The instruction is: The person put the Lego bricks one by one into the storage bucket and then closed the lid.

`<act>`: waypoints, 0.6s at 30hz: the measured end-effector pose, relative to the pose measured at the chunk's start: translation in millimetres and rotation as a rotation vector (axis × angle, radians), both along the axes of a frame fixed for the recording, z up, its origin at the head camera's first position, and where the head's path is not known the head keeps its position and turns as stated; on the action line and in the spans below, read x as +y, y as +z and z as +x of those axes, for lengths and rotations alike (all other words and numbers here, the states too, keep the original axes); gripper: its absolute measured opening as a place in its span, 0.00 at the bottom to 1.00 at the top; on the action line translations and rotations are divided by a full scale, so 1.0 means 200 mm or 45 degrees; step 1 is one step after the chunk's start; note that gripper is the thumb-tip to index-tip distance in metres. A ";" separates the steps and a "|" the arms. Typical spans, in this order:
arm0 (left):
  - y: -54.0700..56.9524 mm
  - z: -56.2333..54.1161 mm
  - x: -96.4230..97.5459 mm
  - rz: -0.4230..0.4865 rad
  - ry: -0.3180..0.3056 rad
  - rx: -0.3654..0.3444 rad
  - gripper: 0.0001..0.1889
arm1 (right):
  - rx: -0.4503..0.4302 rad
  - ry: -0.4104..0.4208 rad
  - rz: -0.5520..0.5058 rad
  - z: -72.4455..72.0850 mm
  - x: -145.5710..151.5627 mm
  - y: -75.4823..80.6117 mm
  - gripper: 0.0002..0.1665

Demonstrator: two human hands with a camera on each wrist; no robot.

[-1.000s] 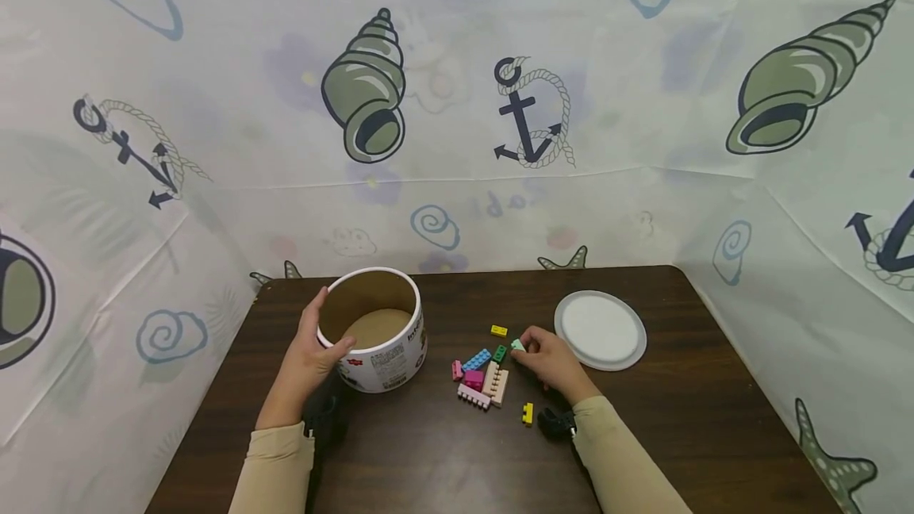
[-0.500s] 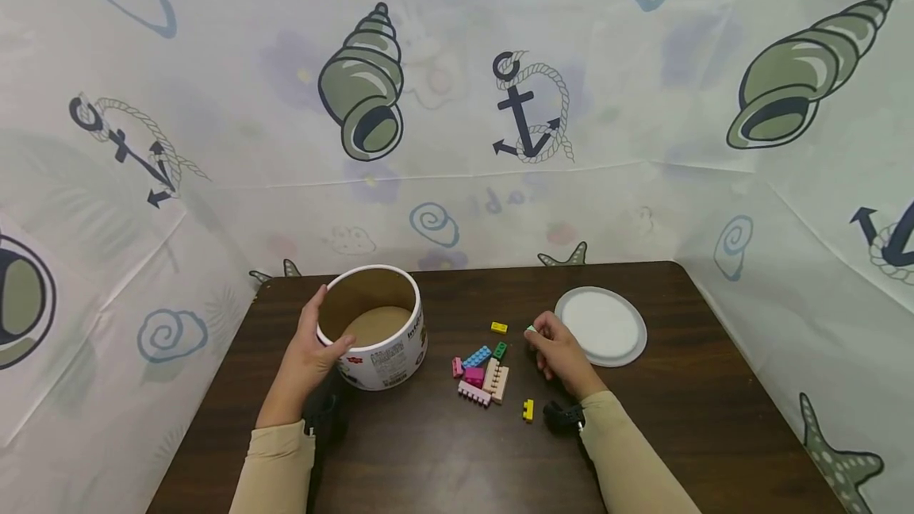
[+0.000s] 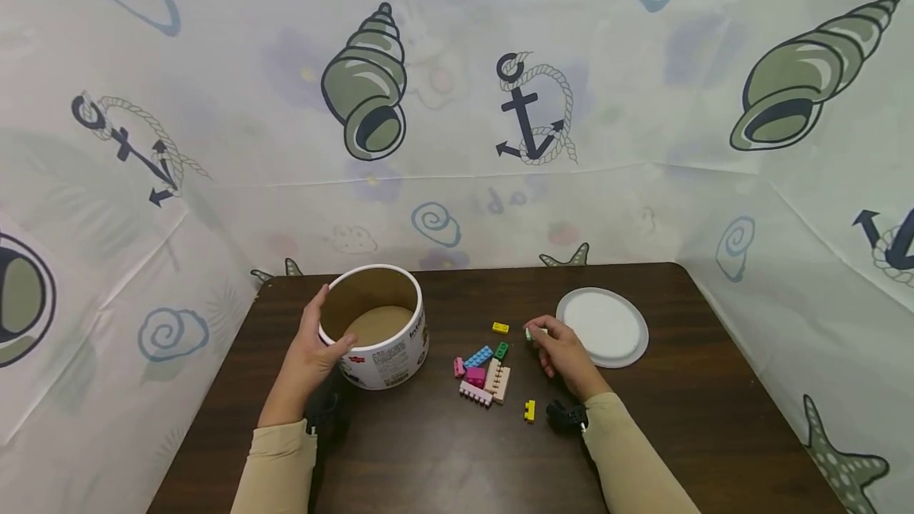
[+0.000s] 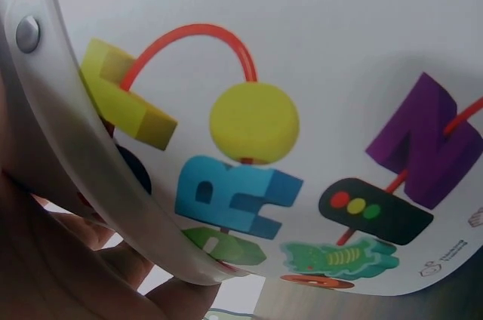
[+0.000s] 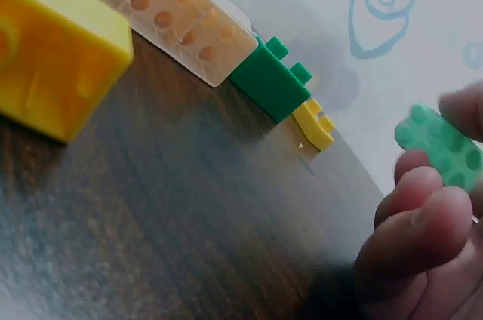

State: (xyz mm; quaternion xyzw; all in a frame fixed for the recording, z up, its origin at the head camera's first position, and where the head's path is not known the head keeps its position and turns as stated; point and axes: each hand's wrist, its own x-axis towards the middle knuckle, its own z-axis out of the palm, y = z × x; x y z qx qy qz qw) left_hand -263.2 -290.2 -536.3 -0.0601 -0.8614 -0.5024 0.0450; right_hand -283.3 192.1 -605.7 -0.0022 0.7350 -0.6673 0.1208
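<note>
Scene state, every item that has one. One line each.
left hand: gripping the rim of the tub
tub: uncovered at the top
handle: folded against the tub's side
lid: off, flat on the table
right hand: pinching the mint-green block
mint-green block: held, outside the tub
yellow blocks: two, on the table, apart
other blocks: bunched on the table
</note>
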 end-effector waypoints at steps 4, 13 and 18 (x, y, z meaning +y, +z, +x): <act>0.00 0.00 0.00 -0.004 0.002 0.007 0.60 | -0.020 0.003 0.007 0.00 0.00 0.00 0.29; 0.00 0.01 0.00 0.009 0.005 0.018 0.60 | -0.003 -0.022 0.031 0.05 0.00 0.17 0.26; 0.01 0.01 0.01 0.006 0.007 0.035 0.59 | 0.105 -0.033 -0.012 0.06 -0.05 0.35 0.24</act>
